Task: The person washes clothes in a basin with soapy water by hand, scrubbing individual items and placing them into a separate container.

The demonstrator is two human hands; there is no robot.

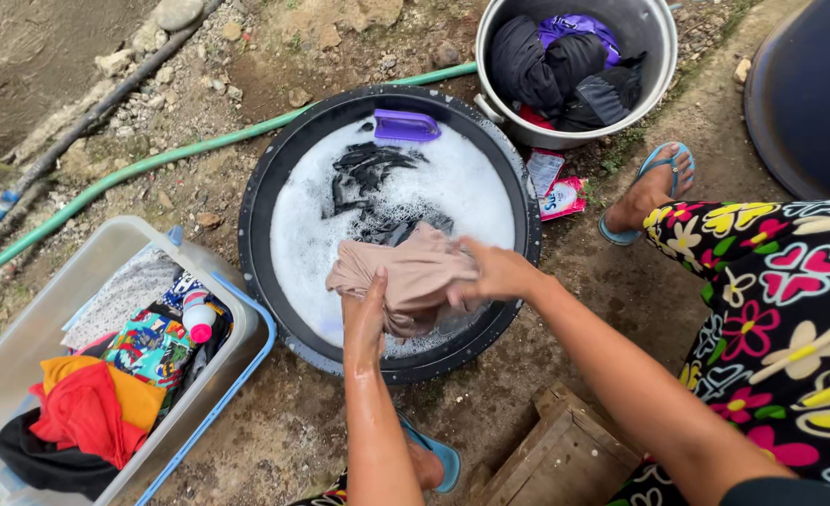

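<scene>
A tan cloth [415, 276] hangs wet over the near side of a round black basin [260, 201] full of white suds. My left hand [366, 314] grips the cloth's bunched left end. My right hand [494, 272] holds its right edge. Dark garments [368, 173] float in the foam farther back, and a purple scrub brush [405, 125] rests at the basin's far rim.
A clear plastic bin [21, 347] of colourful clothes and a small bottle [197, 319] sits at left. A metal pot [654, 37] holds dark clothes at top. A green hose [152, 161] crosses the dirt. Detergent sachets [555, 187], a wooden stool [565, 454], and sandalled feet are near.
</scene>
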